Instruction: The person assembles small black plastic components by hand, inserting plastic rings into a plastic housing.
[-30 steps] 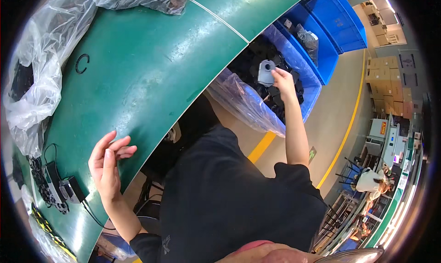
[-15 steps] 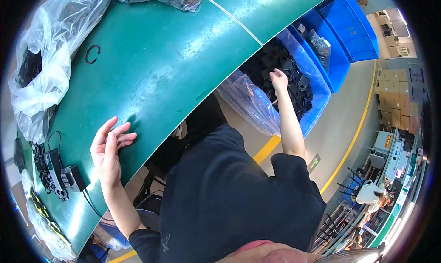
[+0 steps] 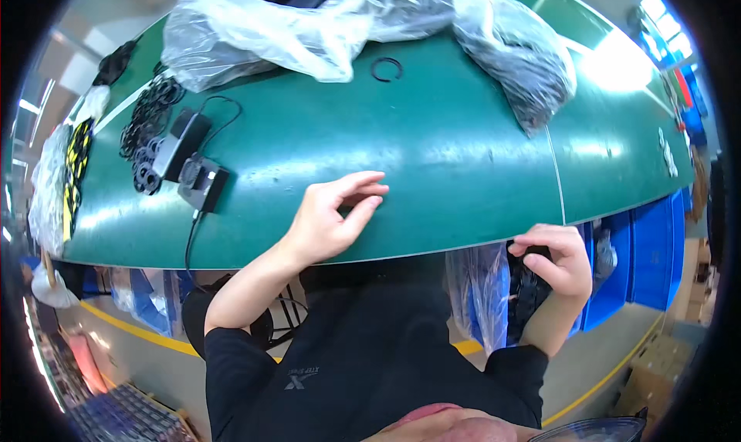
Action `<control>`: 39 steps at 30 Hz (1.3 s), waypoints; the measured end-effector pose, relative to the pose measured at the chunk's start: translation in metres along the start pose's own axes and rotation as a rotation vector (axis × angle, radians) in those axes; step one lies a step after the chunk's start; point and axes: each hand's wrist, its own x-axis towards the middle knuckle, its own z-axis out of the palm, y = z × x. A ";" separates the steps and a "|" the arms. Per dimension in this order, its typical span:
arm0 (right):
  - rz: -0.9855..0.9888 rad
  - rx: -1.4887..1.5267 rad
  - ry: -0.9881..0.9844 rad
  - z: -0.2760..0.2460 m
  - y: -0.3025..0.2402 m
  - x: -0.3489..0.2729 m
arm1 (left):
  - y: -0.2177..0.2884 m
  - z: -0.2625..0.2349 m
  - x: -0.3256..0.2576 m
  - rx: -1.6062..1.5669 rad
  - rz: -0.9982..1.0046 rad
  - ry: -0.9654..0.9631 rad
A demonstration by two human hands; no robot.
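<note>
My left hand (image 3: 332,218) hovers over the near part of the green table (image 3: 432,179), its fingers bent and the thumb apart, with nothing in it. At the table's front edge, above the lined blue bin, is my right hand (image 3: 559,258). Its fingers curl loosely, the thumb stands away from them, and I see nothing held. Black parts (image 3: 526,291) lie in that bin beside a clear plastic liner (image 3: 482,287), partly covered by my right hand and forearm. Farther back on the table rests a black C-shaped ring (image 3: 373,70).
A clear plastic bag (image 3: 255,37) of dark items spans the back of the table; another filled bag (image 3: 521,64) lies to its right. At left are a black boxy device (image 3: 204,184) with a cord and a pile of black rings (image 3: 147,125). More blue bins (image 3: 656,249) stand right.
The view has swung, with the table now across the front. My right hand has come up from the black parts in the bin to the table edge. My left hand stays over the table.
</note>
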 end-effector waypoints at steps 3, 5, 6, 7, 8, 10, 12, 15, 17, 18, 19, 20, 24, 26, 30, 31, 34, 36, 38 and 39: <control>-0.160 -0.176 -0.077 0.007 -0.031 0.077 | 0.002 -0.006 -0.002 0.108 0.035 0.068; -0.294 -0.234 0.017 0.014 -0.039 0.130 | 0.006 -0.006 0.000 0.145 0.060 0.079; -0.328 -0.231 0.072 0.019 -0.038 0.159 | 0.004 -0.006 0.000 0.165 0.106 0.106; -0.360 -0.225 0.127 0.026 -0.035 0.190 | 0.004 -0.007 0.001 0.200 0.125 0.108; -0.379 -0.231 0.175 0.031 -0.034 0.220 | 0.003 -0.008 0.002 0.233 0.149 0.104; -0.335 -0.173 0.194 0.040 -0.039 0.280 | 0.000 -0.007 0.002 0.232 0.191 0.116; -0.396 -0.376 0.288 0.042 -0.028 0.342 | -0.003 -0.004 0.005 0.237 0.234 0.113; -0.264 -0.755 0.206 0.056 -0.016 0.424 | -0.006 -0.005 0.004 0.297 0.280 0.111; -0.042 -0.905 0.257 0.063 0.004 0.465 | -0.006 -0.005 0.005 0.321 0.300 0.100; 0.074 -0.915 0.324 0.073 0.007 0.475 | -0.006 -0.005 0.004 0.318 0.291 0.100; 0.066 -0.914 0.322 0.076 0.013 0.482 | -0.006 -0.006 0.003 0.313 0.283 0.097; 0.124 -0.887 0.320 0.080 0.014 0.484 | -0.006 -0.006 0.002 0.316 0.284 0.104; 0.115 -0.713 0.444 0.082 0.027 0.492 | -0.003 -0.006 0.002 0.321 0.291 0.084; 0.002 -0.600 0.584 0.081 0.027 0.485 | -0.004 -0.005 0.002 0.352 0.318 0.077; -0.571 -0.167 0.658 0.086 -0.020 0.432 | 0.002 -0.007 0.003 0.298 0.311 0.116; -0.672 -0.174 0.648 0.087 -0.029 0.416 | 0.006 -0.008 0.004 0.271 0.303 0.224; -0.718 -0.139 0.502 0.085 -0.052 0.347 | 0.012 -0.014 0.006 0.184 0.273 0.424; -0.571 -0.072 0.292 0.083 -0.067 0.292 | 0.004 -0.023 0.005 0.235 0.424 0.557; -0.536 -0.157 0.097 0.075 -0.061 0.245 | 0.000 -0.021 0.006 0.065 0.541 0.601; -0.491 -0.156 0.049 0.076 -0.060 0.226 | -0.002 -0.020 0.004 -0.044 0.479 0.570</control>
